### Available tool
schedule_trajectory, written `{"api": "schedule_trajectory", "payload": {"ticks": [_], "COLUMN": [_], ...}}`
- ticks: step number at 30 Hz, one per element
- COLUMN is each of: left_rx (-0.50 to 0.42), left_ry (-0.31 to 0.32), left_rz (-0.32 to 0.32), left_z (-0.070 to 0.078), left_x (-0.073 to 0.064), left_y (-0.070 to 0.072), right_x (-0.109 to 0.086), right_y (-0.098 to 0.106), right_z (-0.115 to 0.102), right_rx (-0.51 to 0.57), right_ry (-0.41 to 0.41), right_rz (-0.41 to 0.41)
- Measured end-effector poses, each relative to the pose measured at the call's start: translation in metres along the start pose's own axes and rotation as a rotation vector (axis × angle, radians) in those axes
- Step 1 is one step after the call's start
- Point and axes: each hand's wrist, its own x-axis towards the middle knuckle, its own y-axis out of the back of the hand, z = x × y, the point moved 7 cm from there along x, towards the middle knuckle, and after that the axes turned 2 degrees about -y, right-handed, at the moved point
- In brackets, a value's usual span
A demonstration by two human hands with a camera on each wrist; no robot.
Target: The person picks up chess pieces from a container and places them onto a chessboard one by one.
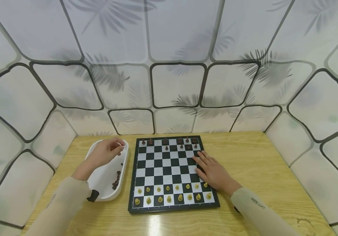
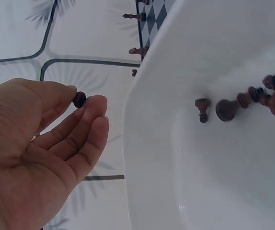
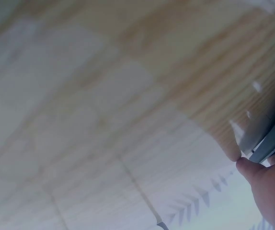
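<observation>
While the yellow chess pieces (image 1: 169,198) fill both near rows, the dark-red chess pieces (image 1: 165,141) leave gaps at the far end
The left hand (image 1: 104,153) pinches a small dark piece (image 2: 79,99) between thumb and fingertips over the far part of the white tray (image 1: 101,178), where loose pieces (image 2: 203,109) lie; the right hand (image 1: 214,173) rests its extended, slightly spread fingers on the right edge of the chessboard (image 1: 163,171), grasping nothing. By my judgement the yellow side is done, all sixteen standing on their squares, and the dark side is part done: its back row seems to lack two pieces, its second row looks bare toward the left, and the missing ones are probably the pinched piece and those in the tray
</observation>
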Motion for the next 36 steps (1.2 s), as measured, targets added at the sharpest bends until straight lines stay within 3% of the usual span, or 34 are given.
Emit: {"api": "schedule_trajectory", "payload": {"ticks": [10, 15, 26, 36], "left_rx": [-0.079, -0.109, -0.056, -0.063], "left_ry": [-0.044, -0.045, -0.049, -0.103], "left_rz": [0.029, 0.004, -0.056, -0.044], "left_z": [0.024, 0.036, 0.061, 0.069], "left_x": [0.019, 0.03, 0.057, 0.076], "left_y": [-0.011, -0.022, -0.05, -0.07], "right_x": [0.0, 0.0, -0.001, -0.001], "right_y": [0.002, 0.001, 0.002, 0.003], "right_z": [-0.002, -0.001, -0.004, -0.004], "right_rx": [-0.001, -0.004, -0.005, -0.006], "right_ry": [0.003, 0.001, 0.008, 0.003], "right_rz": [0.002, -0.006, -0.016, -0.014]}}
